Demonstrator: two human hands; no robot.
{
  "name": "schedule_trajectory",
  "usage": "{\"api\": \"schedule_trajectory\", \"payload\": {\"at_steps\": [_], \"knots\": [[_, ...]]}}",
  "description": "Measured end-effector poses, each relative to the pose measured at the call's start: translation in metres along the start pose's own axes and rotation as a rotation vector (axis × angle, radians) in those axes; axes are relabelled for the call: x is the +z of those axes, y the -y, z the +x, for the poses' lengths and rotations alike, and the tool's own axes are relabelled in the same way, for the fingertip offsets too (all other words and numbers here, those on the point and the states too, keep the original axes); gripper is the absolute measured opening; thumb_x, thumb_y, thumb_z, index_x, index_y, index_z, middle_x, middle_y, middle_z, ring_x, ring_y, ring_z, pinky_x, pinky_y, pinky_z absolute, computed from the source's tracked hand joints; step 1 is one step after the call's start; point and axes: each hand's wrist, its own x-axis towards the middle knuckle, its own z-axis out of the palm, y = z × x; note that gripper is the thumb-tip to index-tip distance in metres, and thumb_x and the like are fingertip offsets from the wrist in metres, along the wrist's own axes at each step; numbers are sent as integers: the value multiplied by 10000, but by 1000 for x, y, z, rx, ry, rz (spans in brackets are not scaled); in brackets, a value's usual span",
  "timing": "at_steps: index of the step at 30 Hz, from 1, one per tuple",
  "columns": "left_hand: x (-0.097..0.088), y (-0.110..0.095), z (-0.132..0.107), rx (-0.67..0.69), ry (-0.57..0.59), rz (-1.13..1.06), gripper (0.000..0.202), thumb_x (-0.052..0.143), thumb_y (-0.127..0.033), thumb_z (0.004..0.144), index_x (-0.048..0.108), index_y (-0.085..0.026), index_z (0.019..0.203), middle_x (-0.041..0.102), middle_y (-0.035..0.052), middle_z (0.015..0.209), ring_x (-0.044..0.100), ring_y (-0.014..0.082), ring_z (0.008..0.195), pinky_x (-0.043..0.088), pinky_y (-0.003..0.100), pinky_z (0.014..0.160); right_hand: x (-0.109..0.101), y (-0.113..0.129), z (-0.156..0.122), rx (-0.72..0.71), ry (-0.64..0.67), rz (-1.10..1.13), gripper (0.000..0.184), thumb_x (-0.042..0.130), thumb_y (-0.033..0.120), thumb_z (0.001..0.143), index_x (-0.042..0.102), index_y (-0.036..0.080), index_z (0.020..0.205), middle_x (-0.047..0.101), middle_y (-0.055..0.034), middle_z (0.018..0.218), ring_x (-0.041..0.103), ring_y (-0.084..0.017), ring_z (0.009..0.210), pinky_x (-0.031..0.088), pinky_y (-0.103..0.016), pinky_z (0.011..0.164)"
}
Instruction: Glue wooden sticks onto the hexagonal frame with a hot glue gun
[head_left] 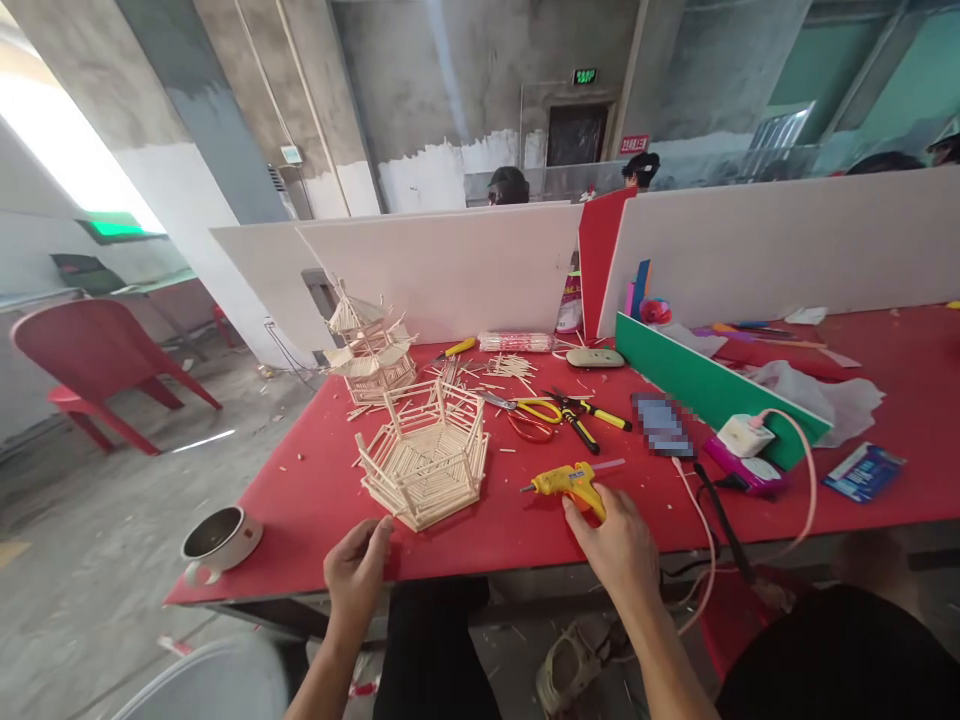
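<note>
My right hand (621, 545) is closed around the handle of a yellow hot glue gun (559, 480), whose nozzle points left over the red table. A clear glue stick sticks out of its back end. My left hand (358, 570) is closed in a pinch at the table's front edge; whatever lies between its fingertips is too small to make out. Just beyond it sits an open, many-sided frame of wooden sticks (427, 460), with a slatted floor and low railings. Behind that, to the left, stands a tiered stick pagoda (367, 350) with slanted roofs.
A mug (223, 540) stands at the left front corner. Yellow-handled pliers (589, 415), scissors (525, 408), loose sticks (512, 367) and a phone (664, 425) lie behind the glue gun. A green board (705, 385) and a charger on a pink cable (746, 435) are at right.
</note>
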Motion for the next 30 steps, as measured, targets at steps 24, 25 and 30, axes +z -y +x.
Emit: {"api": "schedule_trajectory", "payload": {"at_steps": [24,25,30], "knots": [[3,7,-1,-16,-27,-52,271,614,-395,821,664,-156,703,491,-31,535,429,103,511,344,227,499,19,-6,-11,-91,-275,6,540,539,598,849,668,130,1085,669,-124,979,602,-230,826,341,-299,612],[3,7,0,0,-37,-48,250,612,-381,822,670,-160,722,510,-27,559,452,110,532,364,229,517,20,-7,-11,-96,-273,-2,534,539,596,848,670,132,1077,668,-123,975,601,-229,823,337,-298,608],[5,8,1,155,-120,8,159,588,-295,840,695,-183,804,625,30,817,589,165,774,463,253,662,22,-8,-11,-120,-292,-30,513,549,580,838,668,140,1075,669,-97,957,607,-222,818,357,-297,617]]}}
